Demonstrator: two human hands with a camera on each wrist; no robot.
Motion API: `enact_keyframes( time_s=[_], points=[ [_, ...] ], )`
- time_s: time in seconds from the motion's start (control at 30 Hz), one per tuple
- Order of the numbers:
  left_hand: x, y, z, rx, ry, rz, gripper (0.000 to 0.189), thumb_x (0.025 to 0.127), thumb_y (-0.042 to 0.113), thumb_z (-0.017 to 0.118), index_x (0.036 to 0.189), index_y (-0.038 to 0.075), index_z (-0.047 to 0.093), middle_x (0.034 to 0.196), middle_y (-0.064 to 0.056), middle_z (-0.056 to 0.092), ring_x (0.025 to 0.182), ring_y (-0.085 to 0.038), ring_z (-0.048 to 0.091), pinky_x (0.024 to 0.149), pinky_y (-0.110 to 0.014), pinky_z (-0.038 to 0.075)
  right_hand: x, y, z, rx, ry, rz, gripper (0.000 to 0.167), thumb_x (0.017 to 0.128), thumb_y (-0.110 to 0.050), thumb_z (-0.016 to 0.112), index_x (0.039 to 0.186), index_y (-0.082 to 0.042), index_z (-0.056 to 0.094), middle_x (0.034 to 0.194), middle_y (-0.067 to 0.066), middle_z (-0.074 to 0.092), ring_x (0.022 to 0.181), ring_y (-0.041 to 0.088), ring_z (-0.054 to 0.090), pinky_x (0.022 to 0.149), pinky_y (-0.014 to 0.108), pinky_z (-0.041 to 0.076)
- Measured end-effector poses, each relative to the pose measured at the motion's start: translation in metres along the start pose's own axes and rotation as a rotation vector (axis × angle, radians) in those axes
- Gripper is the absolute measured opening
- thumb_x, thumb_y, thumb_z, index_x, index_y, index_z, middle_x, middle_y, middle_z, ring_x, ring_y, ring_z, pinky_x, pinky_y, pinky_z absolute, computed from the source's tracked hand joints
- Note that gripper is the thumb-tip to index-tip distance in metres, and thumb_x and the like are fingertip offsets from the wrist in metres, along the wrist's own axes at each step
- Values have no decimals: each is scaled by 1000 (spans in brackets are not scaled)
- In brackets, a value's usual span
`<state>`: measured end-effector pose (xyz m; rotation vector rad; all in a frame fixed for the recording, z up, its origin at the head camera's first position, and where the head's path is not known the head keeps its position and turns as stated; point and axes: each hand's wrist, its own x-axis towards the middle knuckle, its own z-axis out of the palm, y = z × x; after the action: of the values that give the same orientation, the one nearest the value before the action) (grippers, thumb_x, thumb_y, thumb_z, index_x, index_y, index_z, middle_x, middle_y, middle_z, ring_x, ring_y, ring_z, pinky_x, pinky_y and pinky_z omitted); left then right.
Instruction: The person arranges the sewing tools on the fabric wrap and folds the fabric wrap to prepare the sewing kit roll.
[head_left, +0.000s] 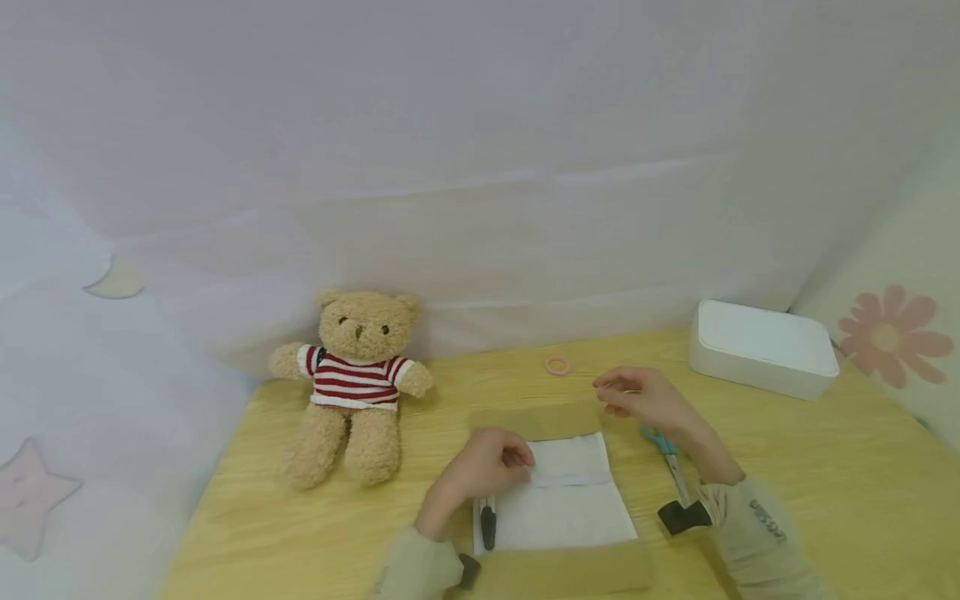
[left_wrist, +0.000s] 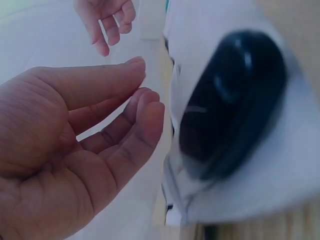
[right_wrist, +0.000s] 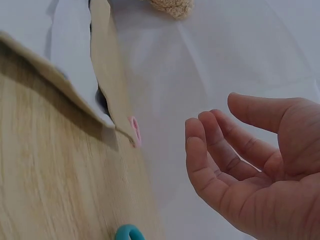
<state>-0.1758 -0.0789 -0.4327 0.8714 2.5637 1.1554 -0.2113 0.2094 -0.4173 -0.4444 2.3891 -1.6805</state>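
Note:
My left hand (head_left: 487, 462) hovers over the left side of a white sheet (head_left: 562, 517), fingers loosely bent and thumb close to the fingertips; nothing is between them in the left wrist view. A slim item with a black end (head_left: 488, 527) lies on the sheet just below this hand, and its glossy black part (left_wrist: 232, 105) looms large in the left wrist view. Under the sheet, brown paper or card (head_left: 525, 421) shows at top and bottom. My right hand (head_left: 648, 400) is raised beyond the sheet's upper right corner, fingers relaxed and holding nothing.
Scissors with teal handles (head_left: 660, 442) lie right of the sheet, partly behind my right wrist. Behind it is a pink ring (head_left: 557, 365). A teddy bear (head_left: 356, 383) in a striped sweater sits at the left; a white box (head_left: 761, 354) stands at the back right.

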Motion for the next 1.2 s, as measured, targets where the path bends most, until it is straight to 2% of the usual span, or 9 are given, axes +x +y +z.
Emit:
enact_keyframes(
  time_s=[0.27, 0.43, 0.63, 0.83, 1.03, 1.2],
  points=[
    [8, 3, 8, 2, -64, 2, 5, 79, -1, 73, 82, 2, 70, 76, -2, 66, 70, -3, 55, 67, -17, 48, -14, 17, -26, -10, 31, 24, 41, 97, -17, 58, 124, 13, 51, 126, 34, 50, 104, 44, 59, 83, 35, 54],
    [8, 1, 10, 18, -87, -27, 5, 79, 1, 73, 82, 3, 70, 76, 0, 65, 69, -2, 54, 67, -17, 47, -27, 29, -47, -19, 23, 29, 41, 97, -14, 56, 125, 15, 48, 125, 36, 49, 101, 38, 62, 83, 31, 53],
    [7, 2, 10, 26, -92, -25, 5, 78, 1, 73, 81, 3, 70, 74, 3, 64, 68, -1, 54, 66, -17, 47, -34, 34, -65, -43, 4, 77, 40, 95, -8, 57, 123, 18, 46, 121, 36, 51, 103, 38, 60, 84, 33, 53],
    [6, 2, 10, 27, -84, -30, 5, 78, 1, 73, 80, 4, 70, 73, 4, 63, 68, -1, 53, 66, -17, 47, -33, 38, -66, -209, 23, 120, 37, 93, -12, 61, 118, 15, 54, 113, 28, 60, 98, 33, 61, 77, 39, 55],
    [6, 2, 11, 32, -106, -38, 7, 77, 0, 74, 81, 5, 70, 75, 3, 63, 71, -3, 53, 67, -18, 46, -32, 43, -65, -364, 26, 204, 33, 88, -16, 67, 106, 10, 63, 105, 23, 65, 95, 34, 60, 81, 47, 50],
    [5, 3, 11, 24, -106, -42, 8, 76, -1, 74, 81, 5, 70, 76, 1, 63, 73, -6, 54, 69, -19, 46, -31, 44, -64, -451, 31, 235, 26, 82, -17, 73, 95, 5, 68, 93, 13, 68, 87, 28, 60, 76, 45, 49]
  ],
)
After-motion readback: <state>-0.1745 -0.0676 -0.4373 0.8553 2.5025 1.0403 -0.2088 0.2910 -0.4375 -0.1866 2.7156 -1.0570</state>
